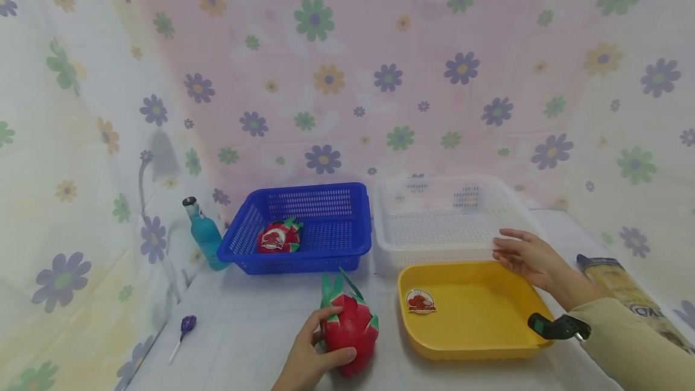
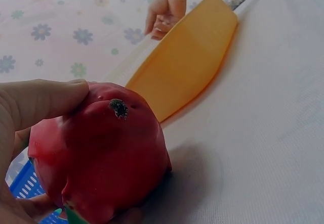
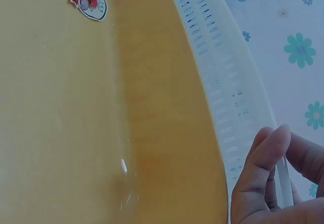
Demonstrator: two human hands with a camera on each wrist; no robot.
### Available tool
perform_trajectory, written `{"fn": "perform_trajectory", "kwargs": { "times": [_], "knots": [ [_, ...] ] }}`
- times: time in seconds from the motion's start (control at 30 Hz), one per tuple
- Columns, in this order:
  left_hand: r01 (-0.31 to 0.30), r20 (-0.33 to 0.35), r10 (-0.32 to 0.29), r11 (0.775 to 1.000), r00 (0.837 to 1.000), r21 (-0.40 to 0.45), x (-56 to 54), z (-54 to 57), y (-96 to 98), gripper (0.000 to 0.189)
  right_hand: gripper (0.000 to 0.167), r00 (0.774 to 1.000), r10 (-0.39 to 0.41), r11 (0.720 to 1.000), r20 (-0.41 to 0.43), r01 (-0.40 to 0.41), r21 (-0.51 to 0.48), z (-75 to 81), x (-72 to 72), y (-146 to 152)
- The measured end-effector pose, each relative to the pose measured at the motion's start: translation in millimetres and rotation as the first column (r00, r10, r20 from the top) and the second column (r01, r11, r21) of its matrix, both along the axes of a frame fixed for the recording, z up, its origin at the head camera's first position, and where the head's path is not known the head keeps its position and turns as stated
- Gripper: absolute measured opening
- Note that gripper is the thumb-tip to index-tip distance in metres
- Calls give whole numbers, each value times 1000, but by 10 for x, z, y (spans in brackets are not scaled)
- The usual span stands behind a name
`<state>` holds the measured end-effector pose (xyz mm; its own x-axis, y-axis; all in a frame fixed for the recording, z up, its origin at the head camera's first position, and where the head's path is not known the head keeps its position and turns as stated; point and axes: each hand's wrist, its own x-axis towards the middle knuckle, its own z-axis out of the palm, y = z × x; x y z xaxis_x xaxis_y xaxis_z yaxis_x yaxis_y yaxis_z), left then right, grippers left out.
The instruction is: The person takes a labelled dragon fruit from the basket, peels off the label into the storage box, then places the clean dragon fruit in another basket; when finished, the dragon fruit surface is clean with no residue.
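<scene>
My left hand [image 1: 317, 349] grips a red dragon fruit [image 1: 354, 333] with green-tipped scales, in front of the blue basket. Up close in the left wrist view, the thumb presses the dragon fruit [image 2: 116, 148] near its dark end spot. My right hand [image 1: 523, 258] is at the far right corner of a yellow tray [image 1: 478, 352], fingers loosely bent. In the right wrist view this hand [image 3: 268, 183] overlaps the white basket's rim [image 3: 253, 77]. A dragon fruit label [image 1: 420, 301] lies inside the tray at its left.
Another dragon fruit [image 1: 278, 237] with a label sits in the blue basket [image 1: 309, 263]. Beside that stands the white basket [image 1: 391, 246], behind the tray. A blue bottle [image 1: 205, 235] and a purple lollipop [image 1: 187, 326] are on the left. At right lies a yellowish package [image 1: 619, 285].
</scene>
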<state>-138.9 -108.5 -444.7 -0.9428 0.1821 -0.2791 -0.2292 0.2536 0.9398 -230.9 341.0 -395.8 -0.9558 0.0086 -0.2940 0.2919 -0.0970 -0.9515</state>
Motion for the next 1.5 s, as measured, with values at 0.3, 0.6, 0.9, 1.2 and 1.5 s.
{"fn": "perform_trajectory", "kwargs": {
  "times": [0.3, 0.6, 0.9, 1.2, 1.5],
  "knots": [
    [-13, 10, 13, 1000, 1000, 16, 20, 34, -2, 77, 88, 1000, -11, 1000, 1, 11, 18, 14, 5, -15],
    [-7, 22, 8, 999, 1000, -38, 67, 159, -9, 79, 88, 1000, -7, 999, 8, 7, 36, 22, 5, -14],
    [8, 49, -5, 999, 999, -49, 138, 239, -12, 81, 91, 1000, -14, 999, 6, 14, 44, -1, 5, -12],
    [19, 60, -17, 999, 998, -45, 215, 350, 6, 84, 97, 1000, -6, 999, -12, 7, 39, -40, 8, 0],
    [29, 52, -27, 999, 998, -22, 296, 531, 51, 85, 99, 1000, 5, 998, -18, -4, 61, -37, 0, -11]
  ]
}}
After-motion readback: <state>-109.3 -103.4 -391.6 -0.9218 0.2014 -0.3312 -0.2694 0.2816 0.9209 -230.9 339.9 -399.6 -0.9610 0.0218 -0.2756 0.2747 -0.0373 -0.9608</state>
